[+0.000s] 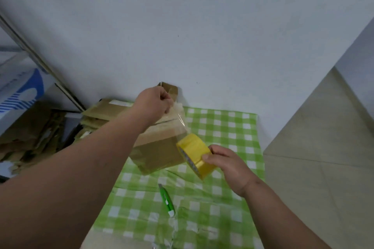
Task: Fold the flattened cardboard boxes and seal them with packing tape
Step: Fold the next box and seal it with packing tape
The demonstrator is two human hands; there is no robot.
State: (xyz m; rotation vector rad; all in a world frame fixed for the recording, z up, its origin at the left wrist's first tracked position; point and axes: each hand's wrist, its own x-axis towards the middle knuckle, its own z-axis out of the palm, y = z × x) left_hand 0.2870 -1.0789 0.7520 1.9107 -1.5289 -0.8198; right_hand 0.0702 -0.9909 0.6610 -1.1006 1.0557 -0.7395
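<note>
Folded cardboard box sits on the green checked cloth, far-left part of it, top flaps closed with the centre seam showing. One flap at the far end stands up against the wall.

Tape strip is pulled out, clear, running from the far top edge of the box down to the roll. Left hand has fingers curled, pinching the free end of the strip over the far edge. Right hand grips the yellow tape roll, thumb on the outer face, fingers wrapped round the far side, roll held just off the near-right corner of the box.

Step in hand, by my read: laying the strip along the seam. To do it well:
- anchor the free end down past the far edge first
- keep the strip taut, centred on the seam
- lower the roll toward the box, then smooth from far to near
- the raised flap may need folding under first; can't tell if it belongs to this box

Green utility knife lies on the cloth near the person, within reach for the cut. Flattened boxes are stacked left of the cloth.
</note>
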